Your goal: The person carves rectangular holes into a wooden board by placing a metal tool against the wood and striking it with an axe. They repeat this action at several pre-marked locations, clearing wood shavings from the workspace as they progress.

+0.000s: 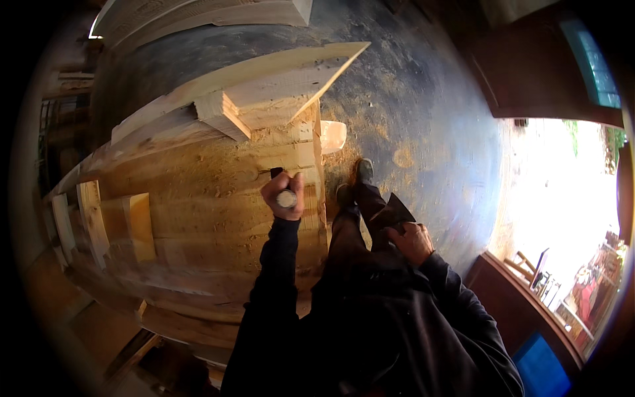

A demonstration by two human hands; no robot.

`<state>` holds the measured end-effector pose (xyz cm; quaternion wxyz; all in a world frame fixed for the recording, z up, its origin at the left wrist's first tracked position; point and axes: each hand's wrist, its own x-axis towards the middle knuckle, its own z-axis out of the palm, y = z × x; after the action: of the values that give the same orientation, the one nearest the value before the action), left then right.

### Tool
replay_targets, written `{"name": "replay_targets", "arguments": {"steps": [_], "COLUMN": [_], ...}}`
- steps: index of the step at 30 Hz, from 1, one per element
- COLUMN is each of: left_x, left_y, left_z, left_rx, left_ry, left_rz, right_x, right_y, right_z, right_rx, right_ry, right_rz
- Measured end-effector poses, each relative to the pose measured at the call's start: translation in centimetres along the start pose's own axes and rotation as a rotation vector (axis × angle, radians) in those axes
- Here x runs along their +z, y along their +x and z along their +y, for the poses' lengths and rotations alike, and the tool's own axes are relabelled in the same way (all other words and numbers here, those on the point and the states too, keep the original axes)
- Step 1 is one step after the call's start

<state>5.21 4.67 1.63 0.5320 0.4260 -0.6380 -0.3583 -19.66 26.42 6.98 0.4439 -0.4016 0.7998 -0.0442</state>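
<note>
My left hand point(296, 192) is closed around an upright tool over the wooden bench. The pale round end of its handle point(286, 199) points up at me, and a small dark part point(276, 172) shows just beyond the fist; its kind is unclear. My right hand point(415, 243) rests by my right thigh, fingers curled at a dark, flat, pointed piece point(395, 210). What that piece is, and whether the hand grips it, is hard to make out. Shavings and sawdust lie about the wooden surface point(218, 178) beneath my left fist.
A long angled board point(284, 73) and a timber block point(221, 114) stand at the bench's far side. Several upright wood pieces point(140, 225) are at the left. Sawdust covers parts of the dark floor point(423, 132). At the right is a bright doorway point(555, 178).
</note>
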Motion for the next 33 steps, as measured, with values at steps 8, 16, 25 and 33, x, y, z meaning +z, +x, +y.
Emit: {"name": "replay_targets", "arguments": {"steps": [8, 16, 25, 33], "left_x": [2.3, 3.4, 4.7, 3.4], "left_y": [-0.2, -2.5, -5.0, -3.8], "left_z": [0.2, -2.9, -5.2, -5.6], "left_rx": [0.124, 0.152, -0.013, 0.098], "left_ry": [0.073, 0.25, 0.52, 0.571], "left_rz": [0.015, -0.089, -0.423, -0.241], "right_x": [-5.9, -7.7, -5.9, -6.5], "right_y": [-1.8, -2.1, -1.5, -1.8], "right_z": [-8.8, -12.1, -13.3, -16.1], "right_rx": [-0.331, -0.537, -0.411, -0.686], "right_ry": [0.43, 0.579, 0.562, 0.491], "right_rz": [0.175, 0.39, 0.353, 0.41]}}
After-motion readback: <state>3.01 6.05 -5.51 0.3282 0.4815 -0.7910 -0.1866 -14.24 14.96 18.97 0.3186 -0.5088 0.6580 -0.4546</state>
